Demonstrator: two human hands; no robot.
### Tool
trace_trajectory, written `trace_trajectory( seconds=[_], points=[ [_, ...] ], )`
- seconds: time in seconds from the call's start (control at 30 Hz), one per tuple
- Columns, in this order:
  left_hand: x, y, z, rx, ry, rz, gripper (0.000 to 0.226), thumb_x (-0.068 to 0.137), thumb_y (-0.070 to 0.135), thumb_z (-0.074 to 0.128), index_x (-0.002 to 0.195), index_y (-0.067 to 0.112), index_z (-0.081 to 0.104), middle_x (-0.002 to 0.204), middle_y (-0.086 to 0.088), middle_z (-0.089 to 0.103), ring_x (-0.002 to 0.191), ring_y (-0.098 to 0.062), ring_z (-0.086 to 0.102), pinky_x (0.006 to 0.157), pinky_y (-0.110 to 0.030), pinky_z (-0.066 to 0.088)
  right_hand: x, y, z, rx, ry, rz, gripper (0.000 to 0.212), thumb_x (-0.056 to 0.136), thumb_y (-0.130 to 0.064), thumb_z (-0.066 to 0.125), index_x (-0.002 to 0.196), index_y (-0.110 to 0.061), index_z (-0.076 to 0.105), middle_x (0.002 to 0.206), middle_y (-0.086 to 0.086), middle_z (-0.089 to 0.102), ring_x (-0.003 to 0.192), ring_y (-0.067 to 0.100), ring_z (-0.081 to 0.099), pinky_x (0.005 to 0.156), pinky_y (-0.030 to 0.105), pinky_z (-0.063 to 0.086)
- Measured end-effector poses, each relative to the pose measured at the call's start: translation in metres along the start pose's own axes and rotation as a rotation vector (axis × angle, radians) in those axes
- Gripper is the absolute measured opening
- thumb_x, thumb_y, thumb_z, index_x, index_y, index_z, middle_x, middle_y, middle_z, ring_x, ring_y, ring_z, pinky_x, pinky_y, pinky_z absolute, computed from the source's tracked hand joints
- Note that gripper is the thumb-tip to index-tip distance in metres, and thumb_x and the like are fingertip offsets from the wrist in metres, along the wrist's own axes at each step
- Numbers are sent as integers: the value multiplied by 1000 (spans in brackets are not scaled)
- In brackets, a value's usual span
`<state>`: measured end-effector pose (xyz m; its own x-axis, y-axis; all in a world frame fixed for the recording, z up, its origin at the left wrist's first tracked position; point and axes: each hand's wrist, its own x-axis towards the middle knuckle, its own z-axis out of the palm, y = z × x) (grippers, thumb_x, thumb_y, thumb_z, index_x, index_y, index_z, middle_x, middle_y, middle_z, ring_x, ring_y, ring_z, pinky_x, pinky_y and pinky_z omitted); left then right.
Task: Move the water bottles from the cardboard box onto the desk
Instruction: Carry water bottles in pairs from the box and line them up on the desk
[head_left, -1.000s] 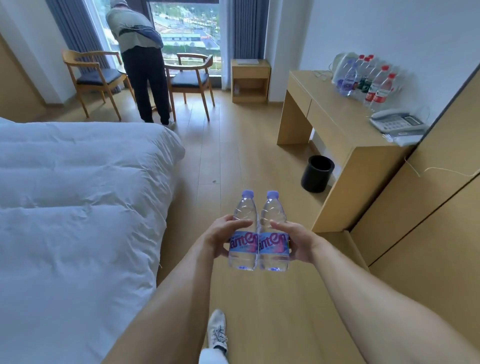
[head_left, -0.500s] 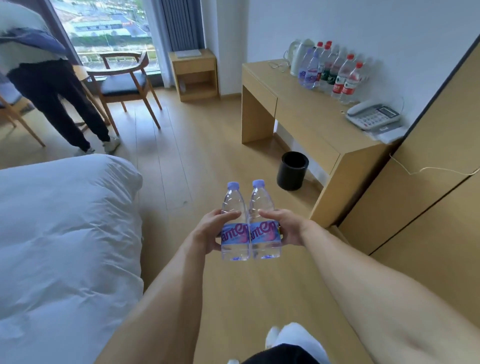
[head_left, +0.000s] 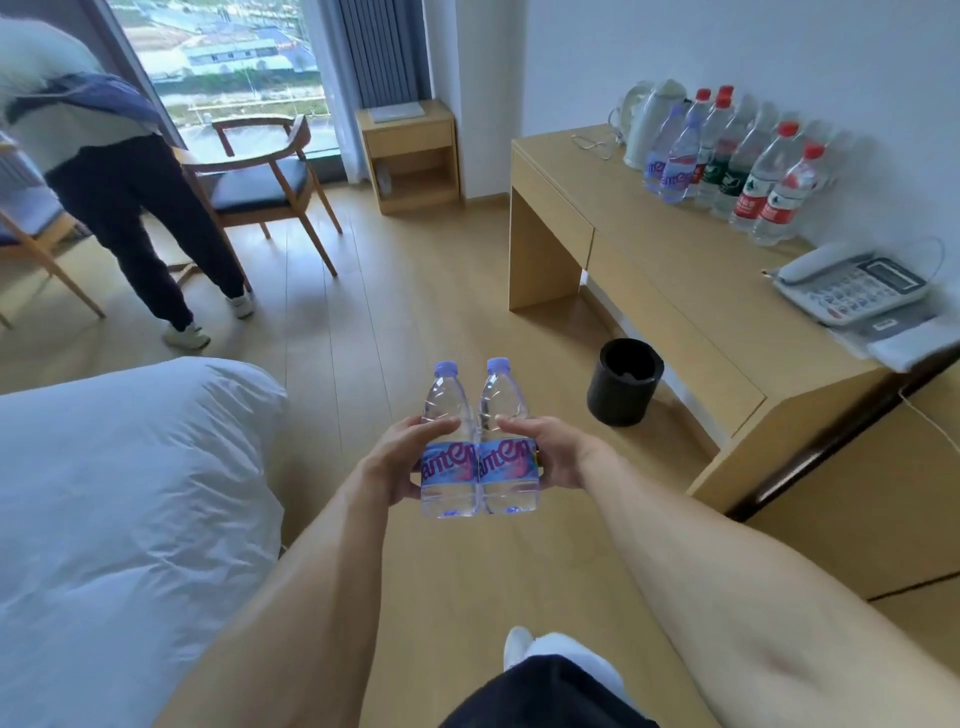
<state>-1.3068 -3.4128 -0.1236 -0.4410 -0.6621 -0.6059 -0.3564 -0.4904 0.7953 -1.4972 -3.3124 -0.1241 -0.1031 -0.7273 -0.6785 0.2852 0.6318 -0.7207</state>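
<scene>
head view: the bed (head_left: 119, 519) has slid left and the worktop (head_left: 691, 291) looms larger and nearer than a second ago — the person has walked toward it. a row of bottles (head_left: 737, 166) stands along its back edge beside a phone (head_left: 852, 293). two water bottles (head_left: 478, 457), upright and touching, stay mid-air, the left hand (head_left: 400, 462) and right hand (head_left: 550, 452) each curled round one — delivery looks close.

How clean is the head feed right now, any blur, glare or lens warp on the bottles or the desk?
Head view: the two held bottles are sharp, labels readable; the desk bows from wide-angle distortion; the bottles on the desk and the telephone are slightly smeared; the window is bright but not blown out; shadows are soft.
</scene>
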Motion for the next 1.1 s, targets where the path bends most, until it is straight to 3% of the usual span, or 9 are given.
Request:
trace_trajectory(
  seconds=[0.2,0.3,0.47,0.53,0.63,0.83,1.0,1.1],
  points=[
    [71,68,2,-42,27,11,39,85,35,78,117,19,63,100,-12,72,88,-27,70,73,-51,61,63,-82,-34,-30,-34,-21,40,90,-41,69,126,-25,62,109,5,73,94,21,70,89,47,56],
    [106,95,6,-47,10,10,41,83,35,79,118,20,63,100,-11,73,86,-26,70,73,-51,61,91,-109,-53,-28,-45,-20,39,90,-41,70,125,-25,62,119,10,71,102,25,69,94,50,54],
    [170,134,17,-4,-21,0,40,81,35,81,115,21,65,93,-7,74,80,-23,70,74,-52,61,131,-143,-85,2,4,-15,45,89,-43,70,130,-26,60,109,5,74,97,21,70,83,42,58],
    [195,148,21,10,-41,-3,39,80,35,82,112,22,65,86,-5,75,75,-21,71,70,-50,62,145,-154,-98,26,34,-18,47,89,-44,70,131,-25,60,114,7,73,104,23,69,85,43,57],
    [243,175,28,37,-106,-7,37,81,34,82,112,22,65,87,-6,75,76,-22,71,69,-49,62,172,-176,-118,55,88,-24,49,89,-45,70,132,-24,60,123,11,71,118,27,65,95,49,54],
    [337,239,39,125,-272,-11,33,82,35,80,110,25,67,86,-6,75,78,-22,71,70,-49,62,226,-226,-151,175,191,-37,50,93,-44,64,136,-20,56,129,16,67,124,34,61,106,58,45],
    [402,302,50,231,-411,-24,39,82,37,80,117,26,66,107,-15,73,89,-26,70,75,-52,61,262,-268,-174,291,269,-82,50,95,-42,63,137,-17,56,133,20,63,128,38,57,108,63,41],
    [431,334,64,283,-477,-19,43,82,38,79,120,24,65,106,-14,72,87,-25,70,73,-49,61,272,-289,-188,339,339,-98,50,93,-42,65,134,-15,58,130,18,65,124,37,59,107,62,42]
  ],
)
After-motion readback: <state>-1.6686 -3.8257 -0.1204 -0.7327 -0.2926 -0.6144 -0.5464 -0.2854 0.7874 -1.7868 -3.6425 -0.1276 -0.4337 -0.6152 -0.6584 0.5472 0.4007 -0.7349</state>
